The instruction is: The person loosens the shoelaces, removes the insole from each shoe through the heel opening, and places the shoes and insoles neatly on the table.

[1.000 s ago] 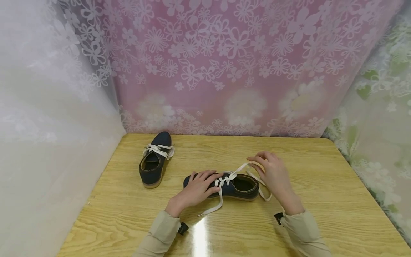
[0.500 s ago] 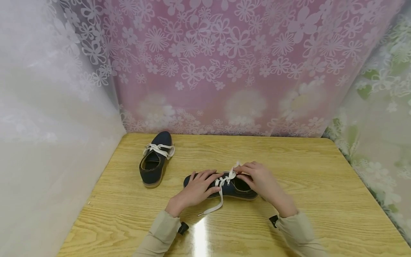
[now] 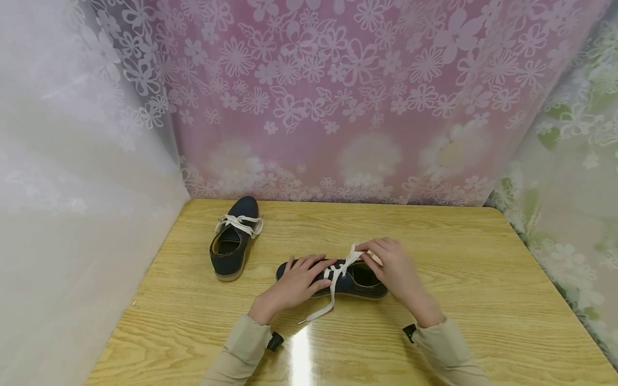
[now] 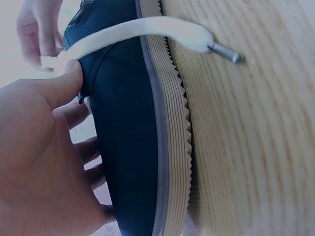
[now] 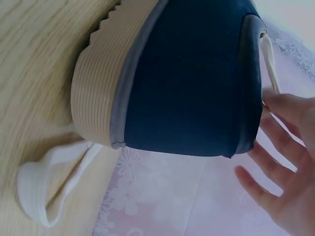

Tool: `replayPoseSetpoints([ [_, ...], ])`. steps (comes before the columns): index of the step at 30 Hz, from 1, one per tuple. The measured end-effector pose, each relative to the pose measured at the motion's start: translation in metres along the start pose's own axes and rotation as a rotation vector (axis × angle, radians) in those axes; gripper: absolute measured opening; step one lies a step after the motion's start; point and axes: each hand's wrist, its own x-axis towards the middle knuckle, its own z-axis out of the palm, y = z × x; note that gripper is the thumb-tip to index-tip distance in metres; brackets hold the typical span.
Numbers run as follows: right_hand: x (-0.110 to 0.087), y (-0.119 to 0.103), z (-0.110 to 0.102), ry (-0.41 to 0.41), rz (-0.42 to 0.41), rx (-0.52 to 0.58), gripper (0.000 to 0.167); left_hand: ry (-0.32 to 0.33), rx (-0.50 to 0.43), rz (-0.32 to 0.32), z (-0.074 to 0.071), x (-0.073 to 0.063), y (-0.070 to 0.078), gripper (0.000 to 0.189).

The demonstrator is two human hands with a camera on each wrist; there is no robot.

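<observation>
A dark navy shoe (image 3: 354, 288) with a tan sole lies across the table, toe to the left. My left hand (image 3: 295, 285) rests on its toe and upper, fingers spread across the top and thumb near the lacing. One end of the white shoelace (image 4: 142, 29), with a metal tip, hangs down the near side onto the table. At the shoe's opening, my right hand (image 3: 398, 271) pinches the other lace portion between thumb and forefinger, raising it above the lacing. Behind the heel, a loop of lace (image 5: 33, 191) shows in the right wrist view.
A matching navy shoe (image 3: 228, 264) stands at the back left, its white lace tied in a bow (image 3: 237, 222). The wooden table (image 3: 483, 279) meets a pink flowered curtain (image 3: 338, 134) behind, with pale curtains on both sides.
My right hand has moved left and in from beyond the heel to the shoe's opening, bringing the lace with it, then rises slightly. The left hand has stayed on the shoe.
</observation>
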Motion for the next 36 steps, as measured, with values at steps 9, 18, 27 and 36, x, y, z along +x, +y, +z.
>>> replayPoseSetpoints([
  [9,0.003,-0.001,-0.012,0.189,0.099,0.032,0.027,-0.003,-0.011,-0.006,-0.001,-0.001,0.002,0.055],
  [18,0.007,-0.016,-0.02,0.008,-0.066,0.297,0.04,-0.007,-0.008,-0.01,0.0,0.0,0.001,0.054],
  [27,0.008,-0.024,-0.024,-0.319,-0.043,0.375,0.041,-0.005,0.007,0.003,-0.001,0.0,0.001,0.053],
  [36,0.005,-0.018,-0.01,-0.177,-0.017,0.079,0.013,-0.003,-0.007,0.001,-0.002,0.0,0.002,0.054],
])
